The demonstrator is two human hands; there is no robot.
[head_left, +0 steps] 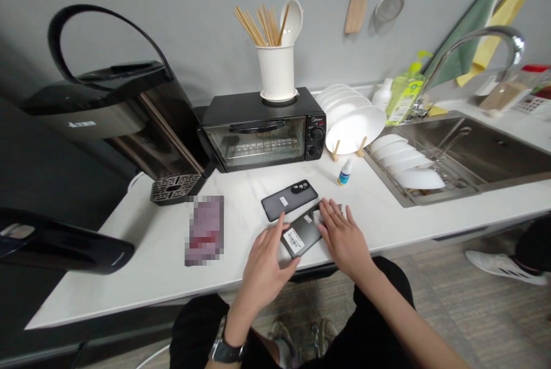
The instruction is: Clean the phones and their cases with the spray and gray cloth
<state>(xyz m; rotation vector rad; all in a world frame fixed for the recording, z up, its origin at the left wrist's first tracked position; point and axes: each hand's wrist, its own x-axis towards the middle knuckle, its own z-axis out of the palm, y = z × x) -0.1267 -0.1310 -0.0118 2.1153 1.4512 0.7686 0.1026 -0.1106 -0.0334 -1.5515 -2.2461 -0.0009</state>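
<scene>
- Head view: white counter [146, 254], gray wall [193, 2]; sink [508, 154] R of oven [241, 106].
- Phone [310, 235] w/ barcode sticker [293, 241] in front of oven, btwn L hand [266, 263] & R hand [343, 238].
- L hand grips one end; R hand open, flat on other.

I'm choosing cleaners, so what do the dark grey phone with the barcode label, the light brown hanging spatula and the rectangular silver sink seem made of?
Dark grey phone: smooth, faintly shiny; glass, plastic or metal, the look leaves it open.
Light brown spatula: likely wood, matte, from its tan colour.
Silver sink: probably stainless steel, satin, judging by soft grey reflections.
</scene>
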